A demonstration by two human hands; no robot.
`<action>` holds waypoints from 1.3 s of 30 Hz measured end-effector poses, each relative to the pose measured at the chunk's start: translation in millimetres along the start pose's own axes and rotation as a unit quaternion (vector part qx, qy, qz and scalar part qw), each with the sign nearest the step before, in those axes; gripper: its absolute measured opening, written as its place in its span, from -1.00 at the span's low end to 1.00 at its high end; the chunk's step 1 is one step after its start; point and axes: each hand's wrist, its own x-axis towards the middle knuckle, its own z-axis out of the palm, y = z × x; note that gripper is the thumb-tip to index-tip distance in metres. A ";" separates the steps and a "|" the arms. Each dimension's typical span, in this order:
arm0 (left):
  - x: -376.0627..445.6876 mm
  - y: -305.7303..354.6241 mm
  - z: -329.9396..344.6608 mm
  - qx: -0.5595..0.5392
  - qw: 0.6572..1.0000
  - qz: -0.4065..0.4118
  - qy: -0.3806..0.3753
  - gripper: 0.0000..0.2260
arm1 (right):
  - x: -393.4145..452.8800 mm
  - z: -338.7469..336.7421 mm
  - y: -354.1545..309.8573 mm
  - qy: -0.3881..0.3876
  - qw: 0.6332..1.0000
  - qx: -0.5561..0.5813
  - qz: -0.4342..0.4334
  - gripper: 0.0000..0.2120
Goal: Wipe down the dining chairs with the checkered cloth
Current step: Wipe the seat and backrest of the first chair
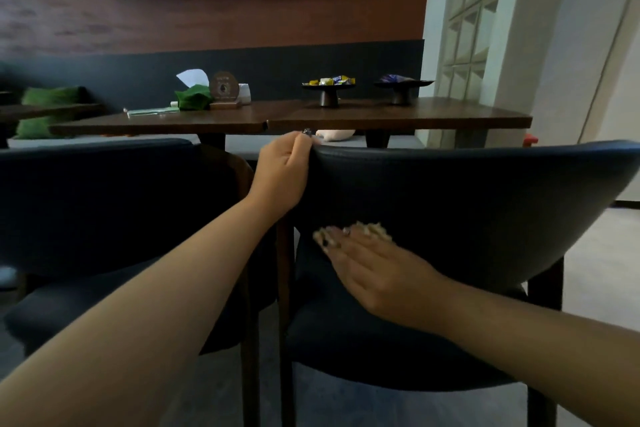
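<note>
Currently, left hand [282, 172] grips the chair backrest [467, 204] top edge; right hand [374, 270], fingers straight, presses the cloth [372, 229], which lies beneath its fingertips.

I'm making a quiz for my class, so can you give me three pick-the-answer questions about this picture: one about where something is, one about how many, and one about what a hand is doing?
1. Where is the cloth?
A. On the table
B. Under the right hand, against the right chair's back
C. On the floor

2. How many stands with sweets are on the table?
A. Two
B. Four
C. None

3. What is the left hand doing?
A. Lying flat on the table
B. Holding a cup
C. Gripping the chair back's top edge

Answers:
1 B: cloth peeks out past the right hand on the right chair.
2 A: two stands show.
3 C: fingers curl over the edge.
</note>
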 end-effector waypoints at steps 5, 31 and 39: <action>-5.4 8.7 0.8 0.066 0.998 0.007 0.025 -0.67 | -37.2 19.1 -18.3 -0.108 0.982 0.013 -0.155 -0.74; -6.4 52.1 39.9 0.202 0.965 0.167 0.007 -0.46 | -77.4 -4.6 17.3 -0.034 0.988 0.084 -0.123 -0.72; -6.1 46.6 43.1 0.190 0.966 0.168 0.042 -0.60 | -34.1 -61.0 99.5 0.195 0.973 0.077 0.099 -0.78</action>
